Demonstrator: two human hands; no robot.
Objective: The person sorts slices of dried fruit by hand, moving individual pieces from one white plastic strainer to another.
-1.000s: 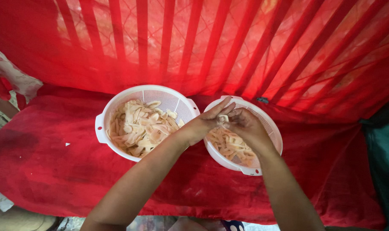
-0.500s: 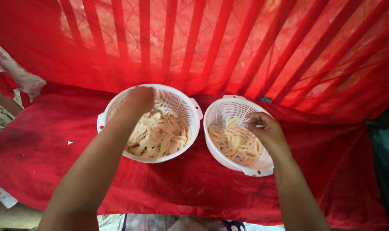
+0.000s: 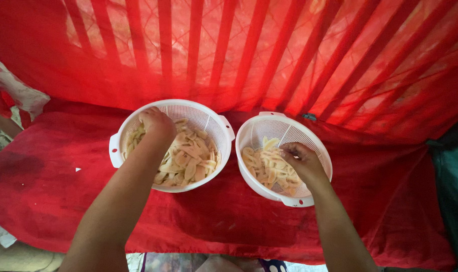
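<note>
Two white plastic colander baskets sit side by side on a red cloth. The left basket (image 3: 216, 123) holds a heap of pale sliced pieces (image 3: 191, 161). My left hand (image 3: 157, 124) is down inside it, fingers curled into the slices. The smaller right basket (image 3: 254, 132) holds fewer pale slices (image 3: 264, 168). My right hand (image 3: 300, 158) rests in it, fingertips pinched among the slices. Whether either hand actually holds a slice is hidden by the fingers.
The red cloth (image 3: 229, 216) covers the surface under both baskets. Red fabric (image 3: 269, 55) with bar-shaped shadows hangs close behind them. A patterned cloth (image 3: 12, 90) lies at the left edge, and a dark teal object (image 3: 453, 181) at the right edge.
My left hand left the right basket, crossed over and dropped into the left basket. My right hand stayed in the right basket and lowered onto the slices.
</note>
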